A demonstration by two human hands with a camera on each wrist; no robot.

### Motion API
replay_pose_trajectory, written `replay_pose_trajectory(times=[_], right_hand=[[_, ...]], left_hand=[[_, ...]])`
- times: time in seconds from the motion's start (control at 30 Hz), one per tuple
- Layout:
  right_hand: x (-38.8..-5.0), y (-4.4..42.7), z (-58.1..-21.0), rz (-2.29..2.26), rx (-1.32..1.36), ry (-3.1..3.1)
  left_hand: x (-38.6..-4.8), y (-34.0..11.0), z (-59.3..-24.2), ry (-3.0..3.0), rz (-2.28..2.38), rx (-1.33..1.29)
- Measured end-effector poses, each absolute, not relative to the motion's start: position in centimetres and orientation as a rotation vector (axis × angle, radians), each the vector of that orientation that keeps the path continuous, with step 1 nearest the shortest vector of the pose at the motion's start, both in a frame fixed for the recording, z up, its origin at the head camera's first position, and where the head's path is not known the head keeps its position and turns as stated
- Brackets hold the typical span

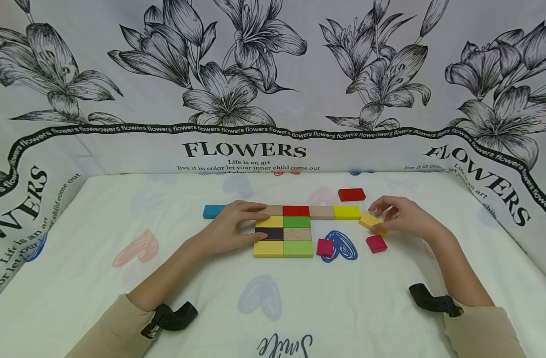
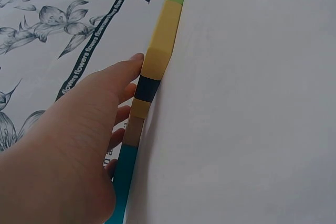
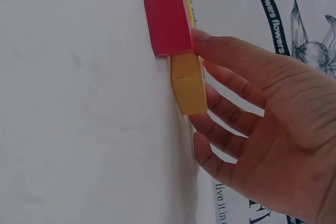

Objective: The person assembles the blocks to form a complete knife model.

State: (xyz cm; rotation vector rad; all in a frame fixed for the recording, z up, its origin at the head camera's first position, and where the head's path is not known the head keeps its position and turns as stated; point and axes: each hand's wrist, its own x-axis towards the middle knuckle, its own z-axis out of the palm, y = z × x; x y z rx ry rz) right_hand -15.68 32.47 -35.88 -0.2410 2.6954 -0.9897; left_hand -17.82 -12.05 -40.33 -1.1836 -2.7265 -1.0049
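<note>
Flat wooden blocks lie edge to edge in an L-like layout. My left hand [image 1: 231, 228] rests along its left side, fingers extended over the top row and thumb at the black block [image 1: 274, 234]. A blue block [image 1: 213, 212] pokes out left of that hand. At the row's right end, a yellow block [image 1: 348, 213] adjoins a tan block [image 1: 322, 213]. My right hand [image 1: 404, 216] pinches a tilted orange-yellow block [image 1: 368, 220] just beyond that end. In the right wrist view, a crimson block [image 3: 168, 18] stands in front of it.
A loose red block [image 1: 351, 194] lies behind the row. Two small crimson blocks, one nearer the middle [image 1: 325, 247] and one farther right [image 1: 376, 243], sit in front. A heart-printed white cloth [image 1: 201, 293] covers the table, with flower-printed fabric [image 1: 375, 149] rising behind.
</note>
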Motion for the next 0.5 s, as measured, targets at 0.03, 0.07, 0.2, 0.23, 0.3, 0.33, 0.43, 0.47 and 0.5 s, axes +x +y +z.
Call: replay_pose_trajectory(times=[0.03, 0.07, 0.2, 0.23, 0.3, 0.33, 0.43, 0.47, 0.5], right_hand=[[-15.70, 32.55, -35.99, -0.990, -0.237, 2.691], [-15.73, 32.60, -36.10, -0.991, -0.234, 2.686], [-15.80, 32.90, -36.36, -0.985, -0.242, 2.675], [-15.83, 32.95, -36.41, -0.983, -0.249, 2.673], [-15.86, 33.05, -36.45, -0.974, -0.257, 2.673], [-15.86, 33.11, -36.45, -0.968, -0.262, 2.675], [-15.86, 33.18, -36.41, -0.949, -0.269, 2.686], [-15.85, 33.24, -36.37, -0.942, -0.271, 2.691], [-15.81, 33.27, -36.33, -0.938, -0.271, 2.695]], left_hand=[[-17.81, -12.03, -40.32, -2.727, -1.005, -1.184], [-17.81, -12.02, -40.31, -2.727, -1.006, -1.184], [-17.78, -11.99, -40.27, -2.722, -1.014, -1.186], [-17.77, -11.99, -40.27, -2.721, -1.014, -1.185], [-17.76, -12.01, -40.27, -2.722, -1.016, -1.182], [-17.76, -12.02, -40.28, -2.723, -1.017, -1.180], [-17.75, -12.03, -40.28, -2.729, -1.017, -1.176], [-17.75, -12.03, -40.28, -2.730, -1.019, -1.176], [-17.74, -12.03, -40.28, -2.731, -1.019, -1.176]])
